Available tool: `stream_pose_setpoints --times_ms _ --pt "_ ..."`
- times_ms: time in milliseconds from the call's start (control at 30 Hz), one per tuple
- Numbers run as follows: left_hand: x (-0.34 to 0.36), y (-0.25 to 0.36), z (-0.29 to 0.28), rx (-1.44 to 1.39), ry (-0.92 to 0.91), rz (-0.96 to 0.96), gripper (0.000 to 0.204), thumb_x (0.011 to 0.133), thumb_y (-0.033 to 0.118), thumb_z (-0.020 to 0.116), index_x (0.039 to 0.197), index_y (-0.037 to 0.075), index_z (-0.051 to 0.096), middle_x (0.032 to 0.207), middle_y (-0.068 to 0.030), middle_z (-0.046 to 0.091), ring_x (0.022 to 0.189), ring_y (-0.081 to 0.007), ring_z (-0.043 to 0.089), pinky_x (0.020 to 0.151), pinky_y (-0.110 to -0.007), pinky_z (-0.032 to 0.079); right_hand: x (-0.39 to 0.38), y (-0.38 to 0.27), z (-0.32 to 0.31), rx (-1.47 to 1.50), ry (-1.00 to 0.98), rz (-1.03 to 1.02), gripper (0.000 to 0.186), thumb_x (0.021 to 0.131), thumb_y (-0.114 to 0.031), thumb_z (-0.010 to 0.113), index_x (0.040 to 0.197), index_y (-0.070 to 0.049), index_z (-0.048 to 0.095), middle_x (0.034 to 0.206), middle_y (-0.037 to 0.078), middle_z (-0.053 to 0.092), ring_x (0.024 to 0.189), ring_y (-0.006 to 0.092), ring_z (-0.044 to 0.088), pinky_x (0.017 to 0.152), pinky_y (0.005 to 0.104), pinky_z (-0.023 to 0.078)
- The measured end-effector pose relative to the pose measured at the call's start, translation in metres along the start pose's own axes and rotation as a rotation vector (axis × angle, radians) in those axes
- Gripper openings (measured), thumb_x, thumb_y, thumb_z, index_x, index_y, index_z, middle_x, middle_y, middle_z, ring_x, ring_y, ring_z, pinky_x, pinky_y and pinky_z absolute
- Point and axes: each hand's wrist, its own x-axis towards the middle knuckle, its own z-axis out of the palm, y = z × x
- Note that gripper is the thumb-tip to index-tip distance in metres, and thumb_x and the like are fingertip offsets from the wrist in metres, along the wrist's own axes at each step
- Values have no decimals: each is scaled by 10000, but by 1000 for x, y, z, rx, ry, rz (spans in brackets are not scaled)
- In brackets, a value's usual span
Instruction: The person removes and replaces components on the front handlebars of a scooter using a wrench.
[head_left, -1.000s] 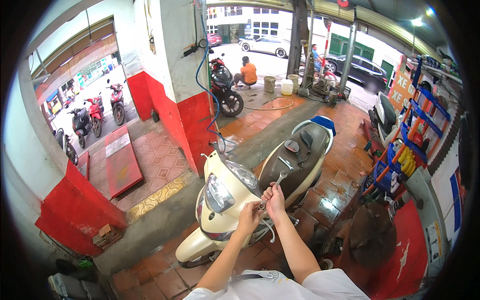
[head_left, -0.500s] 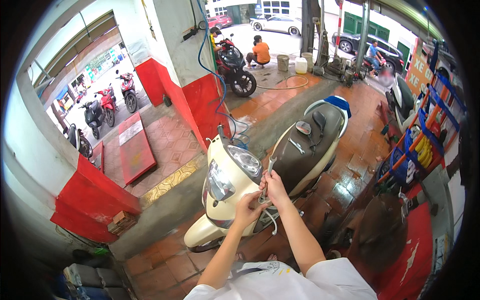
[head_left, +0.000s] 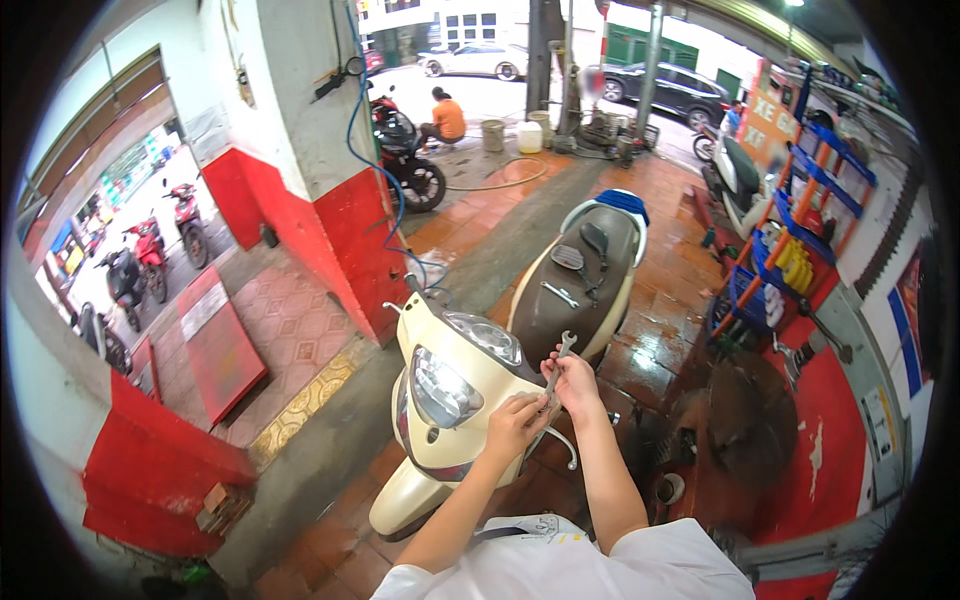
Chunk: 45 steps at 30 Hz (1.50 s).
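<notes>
My right hand (head_left: 574, 384) is closed around the shank of a metal wrench (head_left: 567, 343), its open jaw pointing up and away from me. Close on its left, my left hand (head_left: 514, 428) has its fingers pressed together by the wrench's lower end and the handlebar; what they pinch is hidden. Both hands are above the handlebar of a cream scooter (head_left: 402, 497). A brake lever (head_left: 570, 447) sticks out below my right hand. On the scooter's dark seat (head_left: 538, 330) lie another wrench (head_left: 560, 294) and two removed mirrors, one round-backed (head_left: 594, 238) and one facing up (head_left: 567, 258).
A red-and-white pillar (head_left: 345, 220) with a blue hose (head_left: 365, 150) stands beyond the scooter on the left. A red ramp (head_left: 222, 350) lies further left. An orange-and-blue rack (head_left: 790, 230) stands at right. A person in orange (head_left: 449, 120) crouches at the back near buckets (head_left: 493, 135).
The view has turned right, so the surroundings slide left. My hands and the wrench have shifted slightly right and down, and the wrench leans more to the right.
</notes>
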Motion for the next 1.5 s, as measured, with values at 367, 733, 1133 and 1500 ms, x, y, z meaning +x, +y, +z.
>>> stream_pose_setpoints --times_ms 367,733,1133,1500 --pt "13 -14 -21 -137 -114 118 262 744 99 787 991 39 724 952 -88 717 840 -260 667 710 -365 546 -112 -5 -59 -36 107 -330 134 947 10 560 1051 -75 561 1116 119 627 1109 244 605 1017 403 487" --pt "14 -34 -25 -313 -314 -88 304 763 62 785 1056 77 709 844 -96 649 707 -221 645 651 -326 540 -197 64 -61 -951 333 -740 230 825 -38 764 1048 -27 713 971 75 722 801 144 673 711 246 526" --pt "16 -30 -19 -367 -288 -197 356 778 92 804 1103 50 665 907 -77 717 721 -141 652 679 -277 537 -190 18 -33 -1403 168 -835 174 985 -190 557 1008 -25 609 667 118 593 573 239 603 534 345 444" --pt "8 -40 -19 -357 -206 -229 334 735 77 828 1029 32 676 860 -62 712 627 -111 598 593 -259 497 -281 -122 91 -176 -398 -714 331 1068 -333 390 1042 -48 557 543 -8 365 403 79 301 394 250 247"
